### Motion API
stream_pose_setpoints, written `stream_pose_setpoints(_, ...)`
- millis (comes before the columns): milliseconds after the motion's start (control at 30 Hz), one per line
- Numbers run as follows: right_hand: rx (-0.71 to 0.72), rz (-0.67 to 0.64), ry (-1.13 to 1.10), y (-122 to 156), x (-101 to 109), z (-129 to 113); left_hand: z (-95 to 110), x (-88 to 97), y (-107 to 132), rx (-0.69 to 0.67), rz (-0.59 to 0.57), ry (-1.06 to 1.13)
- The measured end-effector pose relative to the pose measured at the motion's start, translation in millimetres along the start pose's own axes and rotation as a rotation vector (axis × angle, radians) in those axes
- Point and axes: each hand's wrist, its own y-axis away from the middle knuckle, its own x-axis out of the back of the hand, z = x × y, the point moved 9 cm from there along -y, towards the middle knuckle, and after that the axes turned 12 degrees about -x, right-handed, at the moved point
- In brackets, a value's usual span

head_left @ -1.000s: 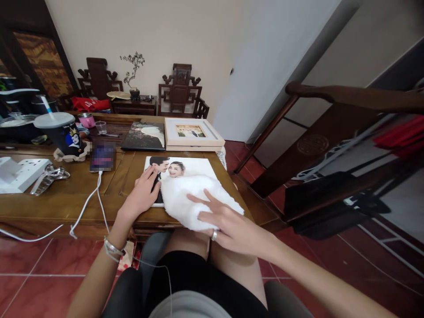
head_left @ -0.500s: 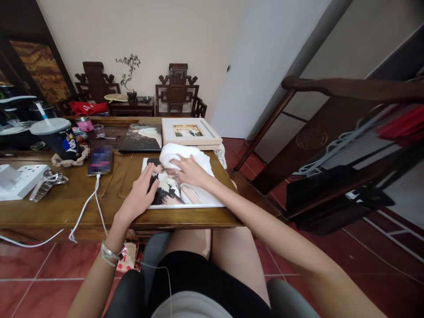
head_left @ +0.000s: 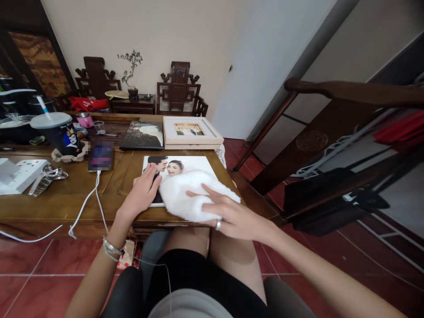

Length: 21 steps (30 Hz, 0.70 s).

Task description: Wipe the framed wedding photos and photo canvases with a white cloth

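A large photo print [head_left: 195,164] of a couple lies flat at the near edge of the wooden table [head_left: 66,194]. My left hand [head_left: 143,192] rests flat on its left side, fingers spread, holding it down. My right hand [head_left: 228,213], with a ring on it, presses a white fluffy cloth [head_left: 185,194] onto the print's near right part, fingers stretched over the cloth. The cloth hides the lower half of the picture.
Behind the print lie a dark photo album [head_left: 143,135] and a white framed photo [head_left: 190,131]. A phone [head_left: 101,156] on a white cable, a lidded cup with straw [head_left: 61,132] and a white power strip [head_left: 23,173] sit to the left. A dark wooden chair arm [head_left: 347,92] stands right.
My right hand has drawn the white cloth from the print's far edge back toward me to the near right part. My left hand has stayed in place on the print.
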Motion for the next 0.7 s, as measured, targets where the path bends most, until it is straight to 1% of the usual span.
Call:
stream_pose_setpoints(67, -0.096, 0.050, -0.007, 1.8, 6.6, 26.7, 0.1, -6.0, -0.8, -0.018, -0.075, -0.069)
stream_pose_setpoints(133, -0.172, 0.106, -0.019, -5.5, 12.5, 54.5, -0.3, -6.5, -1.1, -0.021, -0.093, -0.108)
stream_pose_setpoints(233, -0.285, 0.204, -0.045, -33.5, 20.4, 90.4, -1.4, -6.0, -0.7, -0.009, -0.103, -0.124)
stream_pose_setpoints(300, -0.337, 0.254, -0.058, -61.3, 23.0, 101.4, -1.3, -5.2, -0.5, -0.012, -0.100, -0.123)
stream_pose_setpoints(333, -0.344, 0.267, -0.071, -77.4, 22.8, 101.2, -1.0, -4.7, -0.5, -0.018, -0.095, -0.119)
stream_pose_setpoints(400, -0.331, 0.236, -0.135, -112.3, 16.8, 91.3, -0.3, -3.9, -0.8, -0.033, -0.084, -0.109)
stream_pose_setpoints(467, -0.313, 0.146, -0.254, -146.5, 5.1, 74.6, 0.1, -3.6, -1.4, -0.040, -0.078, -0.105)
stream_pose_setpoints(533, -0.245, 0.088, -0.274, -174.4, -3.2, 51.6, 0.1, -3.3, -2.3, -0.038, -0.071, -0.107)
stream_pose_setpoints(600, -0.150, 0.074, -0.200, -191.6, -7.2, 31.2, 0.3, -2.3, -3.3, -0.034, -0.054, -0.112)
stream_pose_setpoints(633, -0.109, 0.077, -0.166, -195.3, -8.1, 24.9, 0.6, -1.7, -3.7, -0.032, -0.044, -0.112)
stream_pose_setpoints(700, -0.086, 0.069, -0.177, -193.7, -9.5, 24.9, 1.2, -1.6, -4.0, -0.030, -0.036, -0.109)
